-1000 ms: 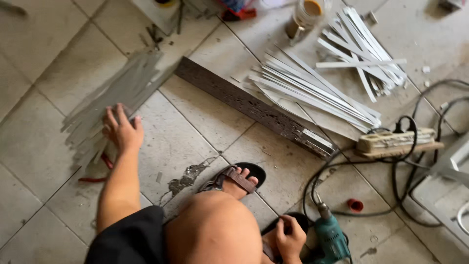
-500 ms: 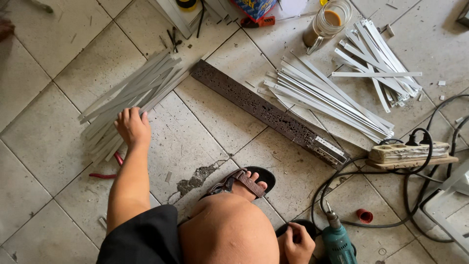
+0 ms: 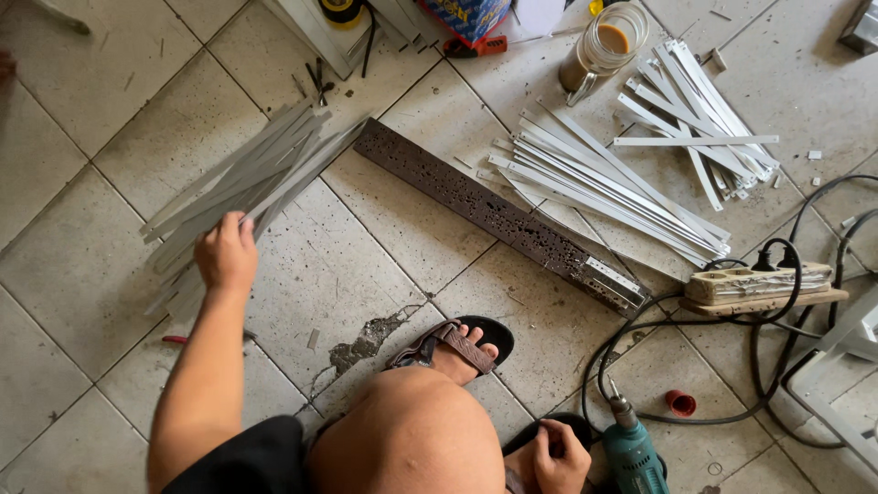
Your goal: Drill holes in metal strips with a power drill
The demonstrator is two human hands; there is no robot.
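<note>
Fingers of the left hand closed around a bundle of grey metal strips fanned over the tiled floor. Right hand curled loosely beside a teal drill, grip unclear.

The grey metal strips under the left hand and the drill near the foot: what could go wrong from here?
1. The left hand rests on a loose bundle of grey metal strips; their thin edges might cut bare fingers.
2. The black cables loop on the floor beside the sandalled foot, so the foot may catch them.
3. The right hand is beside the teal drill, whose bit points up toward the cables.
</note>
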